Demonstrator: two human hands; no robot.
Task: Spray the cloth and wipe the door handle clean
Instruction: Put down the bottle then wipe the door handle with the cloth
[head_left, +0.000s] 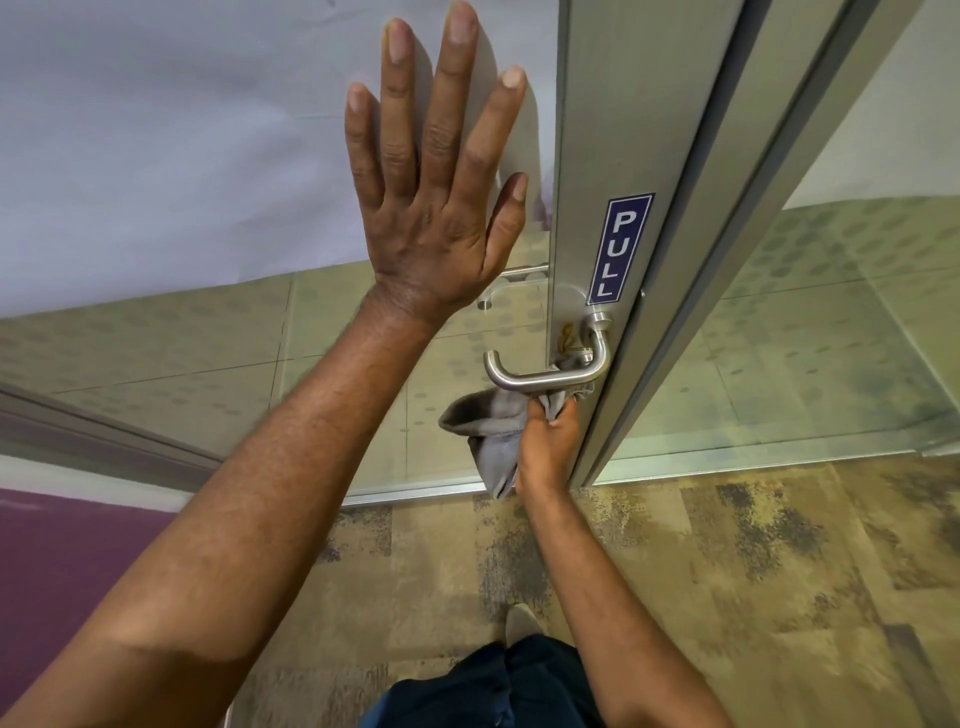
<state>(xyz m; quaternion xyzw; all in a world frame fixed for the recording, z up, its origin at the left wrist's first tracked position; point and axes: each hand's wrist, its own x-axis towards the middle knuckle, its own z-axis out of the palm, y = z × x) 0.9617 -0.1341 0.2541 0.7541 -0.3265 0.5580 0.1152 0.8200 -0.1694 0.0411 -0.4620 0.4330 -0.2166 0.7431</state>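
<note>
Handle (550, 364) of brushed metal, a bent lever fixed low on the door frame (587, 171), just under a blue PULL sticker (619, 249). Grey cloth (493, 431) bunched beneath the lever, one corner pushed up behind the bar near its pivot, the rest hanging loose below. Right hand (548, 447) directly under the handle, fingers curled tight round the cloth, pressing it against the underside of the lever. Left hand (431, 171) higher up and apart from the handle, flat on the glass panel (208, 130) beside the frame, fingers straight and spread, holding nothing, most likely steadying the door. Second lever (511, 286) faintly visible through the glass on the far side. Patterned carpet (727, 571) below, with a shoe (519, 626) and dark trousers (493, 691) at the bottom edge.

No spray bottle anywhere in view, and whether the cloth is damp cannot be told. Judging by the cloth already at the handle, spraying looks finished and wiping under way. Underside and pivot end being covered at this moment; top of the bar and the curled free end at the left bare of cloth, so probably left to do, along with the round base plate. Some brownish marks or reflections close to the pivot, too unclear to call dirt. Far-side lever possibly also to be wiped, though the task sentence names only one handle.
</note>
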